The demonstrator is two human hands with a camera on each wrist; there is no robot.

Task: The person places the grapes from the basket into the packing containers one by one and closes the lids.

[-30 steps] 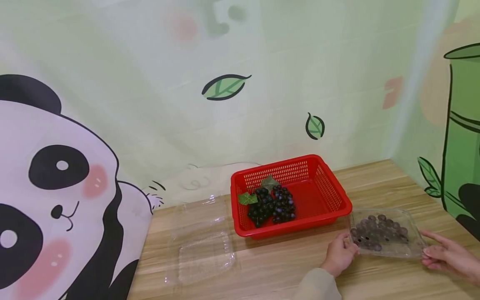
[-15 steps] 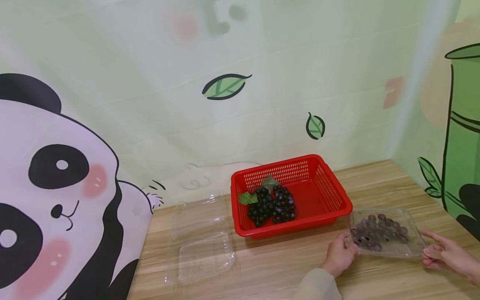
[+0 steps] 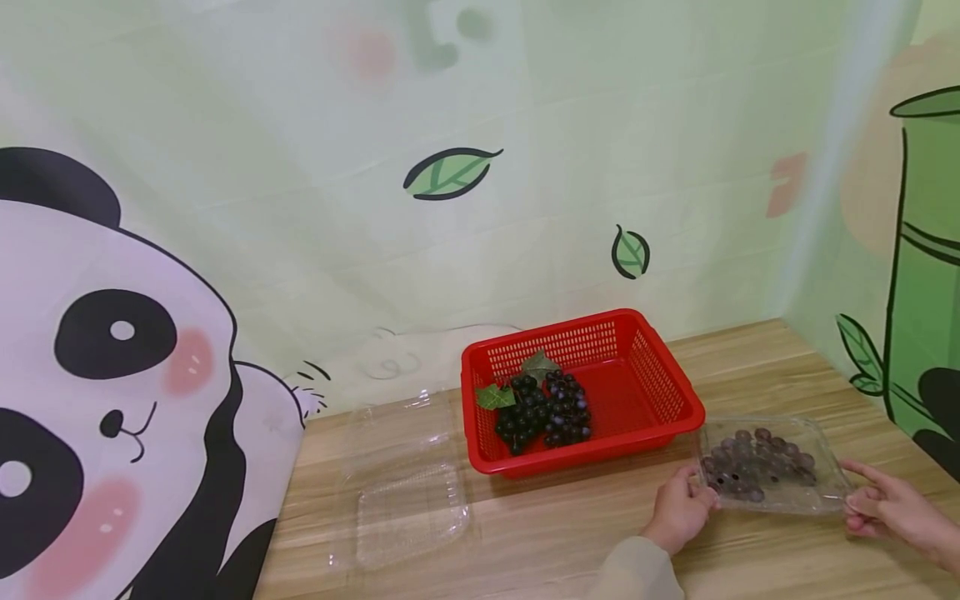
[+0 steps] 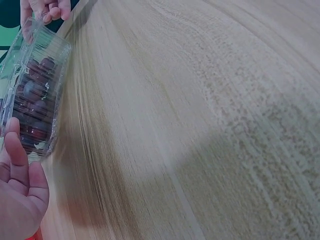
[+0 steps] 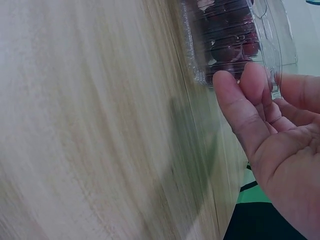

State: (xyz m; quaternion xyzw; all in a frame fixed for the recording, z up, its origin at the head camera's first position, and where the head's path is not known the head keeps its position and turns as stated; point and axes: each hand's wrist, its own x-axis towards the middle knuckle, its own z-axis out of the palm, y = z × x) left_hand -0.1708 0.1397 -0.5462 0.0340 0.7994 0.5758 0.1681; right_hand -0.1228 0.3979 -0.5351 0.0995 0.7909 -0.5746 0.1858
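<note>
A lidded clear plastic clamshell box [image 3: 823, 487] with dark purple grapes [image 3: 759, 458] inside is at the right of the table. My left hand [image 3: 677, 510] holds its left end, the thumb at the near corner. At the opposite end, my right hand [image 3: 892, 508] grips the edge between thumb and fingers. In the left wrist view the grapes [image 4: 36, 95] show through the ribbed side of the box. The right wrist view has my right thumb and fingers [image 5: 237, 107] against the box's end. Fingers behind the box are partly hidden.
A red plastic basket [image 3: 637, 450] stands behind and left of the hands. Dark grape bunches [image 3: 540, 412] with leaves lie in its left half. An open clear clamshell box [image 3: 412, 517] lies at the table's left. A printed panda backdrop [image 3: 315, 233] rises behind the table.
</note>
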